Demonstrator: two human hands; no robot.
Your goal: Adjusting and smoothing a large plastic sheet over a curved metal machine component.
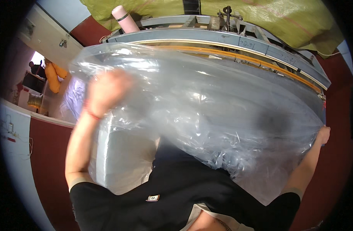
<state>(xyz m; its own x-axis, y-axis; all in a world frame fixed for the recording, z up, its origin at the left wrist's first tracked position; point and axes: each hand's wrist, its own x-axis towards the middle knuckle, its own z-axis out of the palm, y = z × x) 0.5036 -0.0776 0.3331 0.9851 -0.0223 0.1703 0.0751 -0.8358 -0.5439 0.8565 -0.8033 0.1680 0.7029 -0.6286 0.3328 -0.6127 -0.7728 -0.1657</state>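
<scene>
A large clear plastic sheet (222, 100) spreads in front of me, shiny and creased, hanging in loose folds toward my body. My right hand (323, 135) is stretched far out to the right, closed on the sheet's edge there. On the left side my left hand (109, 90), with a red string at its wrist, is over the sheet near its upper left corner. Motion blur smears its fingers, so its grip cannot be made out.
Behind the sheet runs a long grey metal frame (161, 36) with an orange strip (261, 59) along it. A pink roll (124, 19) leans at its left end. Yellow-green sheeting (284, 23) covers something behind. Far left are a door (49, 34) and an orange bag (52, 77).
</scene>
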